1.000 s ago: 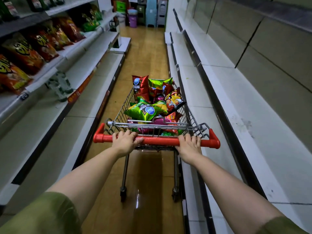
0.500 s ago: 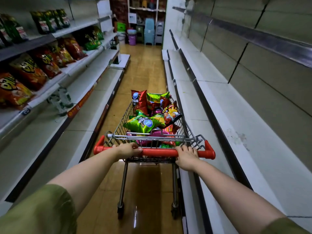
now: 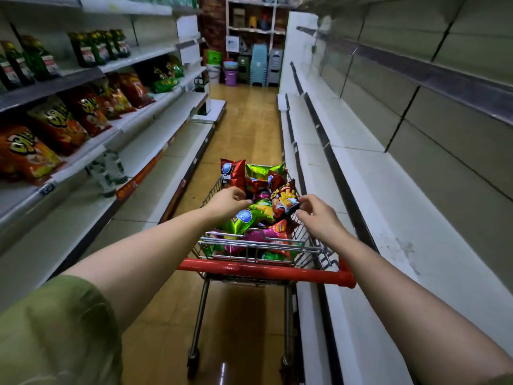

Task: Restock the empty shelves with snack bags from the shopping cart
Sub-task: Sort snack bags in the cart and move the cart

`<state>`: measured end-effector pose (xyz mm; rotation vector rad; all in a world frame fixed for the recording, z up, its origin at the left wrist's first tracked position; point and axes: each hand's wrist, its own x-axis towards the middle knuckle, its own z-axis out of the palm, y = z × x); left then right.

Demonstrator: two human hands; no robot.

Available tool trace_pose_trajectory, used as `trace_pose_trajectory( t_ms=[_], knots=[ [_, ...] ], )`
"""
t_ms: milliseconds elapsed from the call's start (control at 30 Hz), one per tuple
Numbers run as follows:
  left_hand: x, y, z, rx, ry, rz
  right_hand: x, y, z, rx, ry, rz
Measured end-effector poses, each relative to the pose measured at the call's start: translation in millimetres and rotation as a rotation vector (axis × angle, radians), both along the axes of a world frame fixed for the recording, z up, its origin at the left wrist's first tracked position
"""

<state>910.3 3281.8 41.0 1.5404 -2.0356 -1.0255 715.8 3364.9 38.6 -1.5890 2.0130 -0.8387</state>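
Between white shelves, glossy tan aisle floor

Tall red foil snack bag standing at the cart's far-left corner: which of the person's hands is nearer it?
Left. The left hand hovers just short of the tall red foil snack bag; the right hand is across the wire shopping cart, by its right side.

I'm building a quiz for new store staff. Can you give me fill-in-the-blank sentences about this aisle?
1. The left hand and right hand reach over snack bags piled in a shopping ___.
2. Its handle is coloured ___.
3. The orange bags sit on shelving on the person's ___ side.

Missing words: cart; red; left.
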Motion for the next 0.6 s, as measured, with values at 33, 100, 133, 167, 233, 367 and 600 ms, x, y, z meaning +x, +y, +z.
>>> trace_pose_trajectory(
  t_ms=[33,100,133,167,233,367,600],
  knots=[
    [-1,-4,3,-0.020,0.010,0.011,-3,-6,1,-0.023,-0.015,-0.016],
    [-4,-16,6,-0.033,0.027,0.022,-8,-20,0,-0.058,-0.057,-0.040],
    [-5,-24,8,-0.033,0.034,0.025,-10,-29,0,-0.074,-0.073,-0.048],
    [-6,-33,8,-0.034,0.038,0.029,-12,-38,-1,-0.090,-0.086,-0.054],
    [-8,-53,7,-0.031,0.051,0.037,-17,-60,-4,-0.118,-0.116,-0.066],
    [-13,-100,-4,-0.004,0.068,0.037,-28,-107,-19,-0.104,-0.162,-0.126],
    [-32,-186,-37,0.116,0.102,0.029,-36,-182,-54,0.051,-0.112,-0.187]
  ],
)
